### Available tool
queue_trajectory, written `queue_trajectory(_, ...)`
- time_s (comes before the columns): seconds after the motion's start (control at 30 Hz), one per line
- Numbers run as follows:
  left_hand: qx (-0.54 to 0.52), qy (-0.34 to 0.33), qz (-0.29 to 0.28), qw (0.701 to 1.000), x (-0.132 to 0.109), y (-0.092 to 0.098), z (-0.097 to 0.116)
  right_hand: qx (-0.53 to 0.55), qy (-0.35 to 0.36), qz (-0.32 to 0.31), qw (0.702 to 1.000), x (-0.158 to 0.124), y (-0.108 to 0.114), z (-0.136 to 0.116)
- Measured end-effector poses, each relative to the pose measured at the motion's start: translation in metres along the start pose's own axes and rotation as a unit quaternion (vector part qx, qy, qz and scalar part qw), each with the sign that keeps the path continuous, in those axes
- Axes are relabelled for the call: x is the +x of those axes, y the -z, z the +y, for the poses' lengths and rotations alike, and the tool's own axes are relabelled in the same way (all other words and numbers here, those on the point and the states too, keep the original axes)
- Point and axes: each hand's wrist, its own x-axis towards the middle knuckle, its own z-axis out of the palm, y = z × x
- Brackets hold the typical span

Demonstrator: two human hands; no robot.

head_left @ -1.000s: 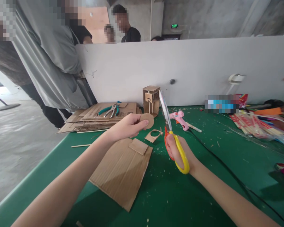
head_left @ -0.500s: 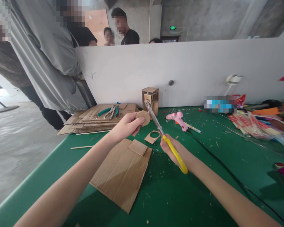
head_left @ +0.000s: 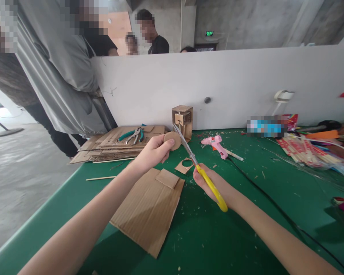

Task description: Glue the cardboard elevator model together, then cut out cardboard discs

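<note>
Between the thumb and fingers of my left hand [head_left: 155, 151] is a round cardboard disc [head_left: 173, 140]. My right hand [head_left: 208, 181] is closed around the yellow handles of a pair of scissors [head_left: 212, 188], their blades pointing up and left to the disc's right edge. Below the disc, a cardboard scrap with a round hole [head_left: 182, 168] lies on the green table. Nearer me is a large cardboard sheet [head_left: 146, 210], with a small cardboard rectangle [head_left: 167, 178] on its far end.
Pliers with teal handles [head_left: 136, 135] rest on stacked cardboard [head_left: 103, 154] at the left. A small cardboard box [head_left: 186, 109] stands against the white partition [head_left: 229, 84]. Right of it lie a pink glue gun [head_left: 216, 143] with a black cord and bundled sticks [head_left: 301, 151]. People stand beyond the partition.
The scissors' blades have shifted slightly left and sit closer against the disc's edge. Both hands keep their holds, with only small movement.
</note>
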Motion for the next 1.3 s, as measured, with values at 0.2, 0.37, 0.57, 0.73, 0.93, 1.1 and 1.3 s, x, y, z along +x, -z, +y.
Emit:
queue_trajectory(0.2, 0.000, 0.002, -0.004, 1.000, 0.000, 0.000, 0.002, 0.047, -0.022, -0.033, 0.998, -0.001, -0.002, 0.000)
queue_trajectory(0.37, 0.005, 0.008, -0.017, 1.000, -0.001, 0.000, -0.002, 0.047, -0.018, -0.037, 0.998, -0.001, -0.002, -0.002)
queue_trajectory(0.57, -0.013, 0.011, -0.028, 0.999, 0.000, -0.001, -0.002, 0.055, -0.004, -0.037, 0.998, -0.002, -0.002, -0.006)
queue_trajectory(0.73, 0.006, 0.007, -0.040, 0.999, -0.001, -0.001, -0.001, 0.062, -0.025, -0.030, 0.997, -0.004, -0.001, -0.013)
queue_trajectory(0.93, 0.005, -0.004, -0.051, 0.999, -0.002, -0.002, 0.000, 0.019, -0.004, -0.007, 1.000, -0.004, 0.000, -0.016)
queue_trajectory(1.1, 0.003, -0.004, -0.066, 0.998, -0.003, 0.000, 0.000, -0.008, 0.019, 0.002, 1.000, -0.004, -0.001, -0.017)
queue_trajectory(1.3, 0.004, -0.002, -0.079, 0.997, -0.004, 0.002, 0.002, -0.004, 0.006, 0.022, 1.000, -0.006, -0.004, -0.020)
